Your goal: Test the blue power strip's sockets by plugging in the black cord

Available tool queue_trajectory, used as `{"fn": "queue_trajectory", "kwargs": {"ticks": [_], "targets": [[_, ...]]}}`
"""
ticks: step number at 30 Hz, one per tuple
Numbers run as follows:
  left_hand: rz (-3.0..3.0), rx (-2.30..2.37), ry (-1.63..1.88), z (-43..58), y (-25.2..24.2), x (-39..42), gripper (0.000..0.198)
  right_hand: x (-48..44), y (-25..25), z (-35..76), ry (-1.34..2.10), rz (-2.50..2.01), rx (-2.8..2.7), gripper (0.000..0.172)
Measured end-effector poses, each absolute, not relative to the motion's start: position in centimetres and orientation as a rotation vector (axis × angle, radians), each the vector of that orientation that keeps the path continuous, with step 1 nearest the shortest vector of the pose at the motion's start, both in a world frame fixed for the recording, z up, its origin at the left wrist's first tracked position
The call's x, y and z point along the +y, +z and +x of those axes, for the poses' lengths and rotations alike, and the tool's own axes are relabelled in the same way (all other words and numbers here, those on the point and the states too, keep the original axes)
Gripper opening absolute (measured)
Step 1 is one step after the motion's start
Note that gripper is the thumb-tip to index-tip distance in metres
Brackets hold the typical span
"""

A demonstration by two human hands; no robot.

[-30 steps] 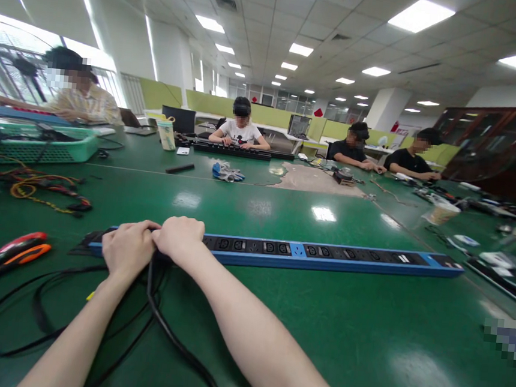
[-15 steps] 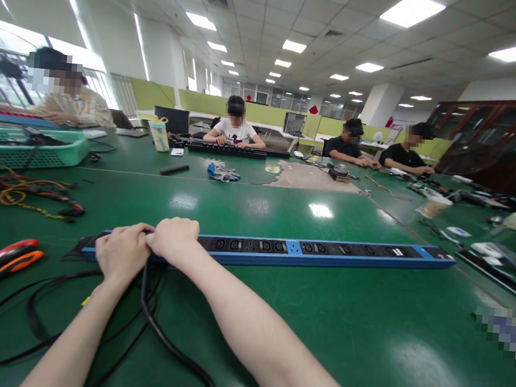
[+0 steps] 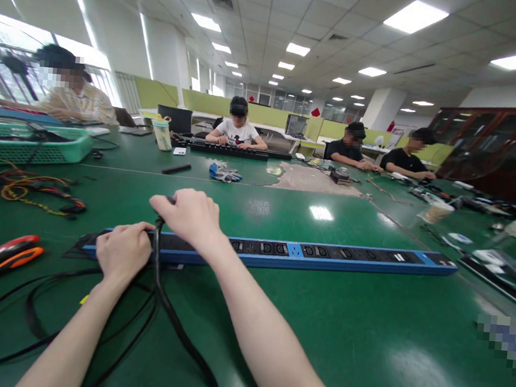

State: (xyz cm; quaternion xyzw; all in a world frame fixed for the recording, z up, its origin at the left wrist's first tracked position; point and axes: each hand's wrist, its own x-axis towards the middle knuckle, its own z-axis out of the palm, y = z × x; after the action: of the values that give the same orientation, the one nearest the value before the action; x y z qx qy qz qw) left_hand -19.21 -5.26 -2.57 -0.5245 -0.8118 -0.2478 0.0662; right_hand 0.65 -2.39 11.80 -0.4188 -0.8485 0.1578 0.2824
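A long blue and black power strip (image 3: 333,264) with a row of sockets lies across the green table. My left hand (image 3: 124,251) is wrapped round it near its left end. Just above the strip, my right hand (image 3: 193,215) is closed on the plug (image 3: 159,223) of a black power cord (image 3: 172,315). The fingers hide most of the plug, which is raised off the sockets. From it the cord hangs down over the strip's near side and runs toward me. Loops of thinner black cable (image 3: 28,285) lie at the left, partly under my left forearm.
Pliers with red and orange handles (image 3: 5,262) lie at the left. Behind them are coloured wires (image 3: 23,188) and a green basket (image 3: 63,149). Blue and white gloves (image 3: 223,172) and a dark bar (image 3: 176,169) are farther off. Several people sit around the table.
My right hand has risen from the strip and moved slightly right, lifting the plug and cord with it. My left hand has stayed on the strip.
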Motion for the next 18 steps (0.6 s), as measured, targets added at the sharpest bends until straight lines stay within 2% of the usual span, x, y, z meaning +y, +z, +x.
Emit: {"fn": "queue_trajectory", "kwargs": {"ticks": [3, 7, 13, 18], "targets": [[-1.533, -2.372, -0.698, -19.4, -2.6, -5.1, 0.039, -1.4, 13.7, 4.3, 0.629, -0.981, -2.257, 0.051], [-1.566, -2.330, -0.695, -19.6, -2.7, -5.0, 0.041, 0.8, 12.8, 8.0, 0.872, -1.003, -2.180, 0.043], [-1.554, -2.347, -0.721, -19.6, -2.7, -5.0, 0.044, 2.3, 11.0, 8.3, 0.869, -1.089, -2.167, 0.034], [-1.544, -2.360, -0.740, -19.6, -2.7, -5.0, 0.045, 1.7, 10.6, 7.0, 0.751, -1.094, -2.253, 0.036]]}}
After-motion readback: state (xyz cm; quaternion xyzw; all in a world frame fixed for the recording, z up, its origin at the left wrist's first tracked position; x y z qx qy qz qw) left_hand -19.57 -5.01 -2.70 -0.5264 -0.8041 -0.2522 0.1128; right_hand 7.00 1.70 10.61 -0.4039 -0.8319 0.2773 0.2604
